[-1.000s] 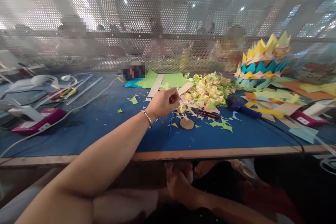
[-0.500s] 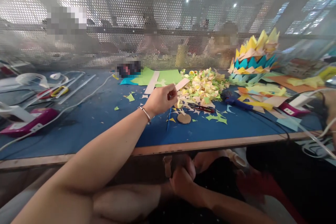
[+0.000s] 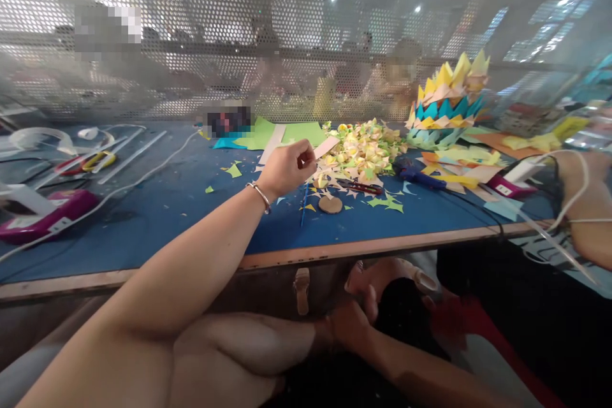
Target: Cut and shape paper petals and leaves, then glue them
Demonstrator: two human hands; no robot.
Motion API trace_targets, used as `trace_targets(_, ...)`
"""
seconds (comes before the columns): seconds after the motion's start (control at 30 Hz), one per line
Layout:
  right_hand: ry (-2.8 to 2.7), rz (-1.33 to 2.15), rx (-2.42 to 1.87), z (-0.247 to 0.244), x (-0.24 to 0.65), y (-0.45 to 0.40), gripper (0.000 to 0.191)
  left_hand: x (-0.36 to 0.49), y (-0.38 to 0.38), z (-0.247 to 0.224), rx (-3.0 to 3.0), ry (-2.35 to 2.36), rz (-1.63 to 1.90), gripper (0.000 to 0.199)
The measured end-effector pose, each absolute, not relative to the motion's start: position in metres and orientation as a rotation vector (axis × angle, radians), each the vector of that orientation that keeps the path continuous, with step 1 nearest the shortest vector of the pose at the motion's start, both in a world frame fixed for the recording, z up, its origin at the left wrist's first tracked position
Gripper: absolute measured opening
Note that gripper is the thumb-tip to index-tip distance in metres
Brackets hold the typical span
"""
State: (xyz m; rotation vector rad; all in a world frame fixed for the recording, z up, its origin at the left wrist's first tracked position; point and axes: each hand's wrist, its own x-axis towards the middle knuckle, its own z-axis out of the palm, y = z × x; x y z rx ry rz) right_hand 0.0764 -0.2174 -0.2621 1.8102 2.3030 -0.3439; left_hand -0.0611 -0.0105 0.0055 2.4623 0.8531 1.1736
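My left hand (image 3: 289,169), with a silver bangle at its wrist, hovers above the blue tabletop. Its thumb and fingers are pinched at the end of a pale pink paper strip (image 3: 327,147). Beyond the fingertips lies a heap of small folded paper pieces (image 3: 366,150), yellow, green and cream. A dark red cutter knife (image 3: 359,186) rests among star-shaped scraps, near a round cardboard disc (image 3: 330,204) and a thin blue stick (image 3: 303,205). Below the table edge, in shadow, my right hand (image 3: 352,319) is down by my bent legs; its fingers are blurred.
Behind stand green paper sheets (image 3: 258,135) and a tiered paper crown-like piece (image 3: 447,105). To the right lie a blue glue gun (image 3: 418,175) and a purple power strip (image 3: 511,187); another purple strip (image 3: 74,207), cables and scissors (image 3: 98,161) are left. A neighbour's arm (image 3: 590,204) reaches in at right.
The view has shifted slightly, moving the table scene left and up. My left hand keeps its pinch. Below the table, my right hand has moved slightly, and a neighbour's arm shows more at right.
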Motion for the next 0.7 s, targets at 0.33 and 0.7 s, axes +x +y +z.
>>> trace_targets(0.33, 2.252, -0.148, 1.846, -0.292, 0.112, -0.204, 0.017, -0.065, -0.013, 0.006, 2.413, 0.925, 1.151, 0.006)
trace_targets(0.7, 2.708, -0.086, 1.930, -0.304, 0.149, -0.200, 0.027, -0.060, -0.019, 0.001, 2.282, 0.946, 1.041, 0.007)
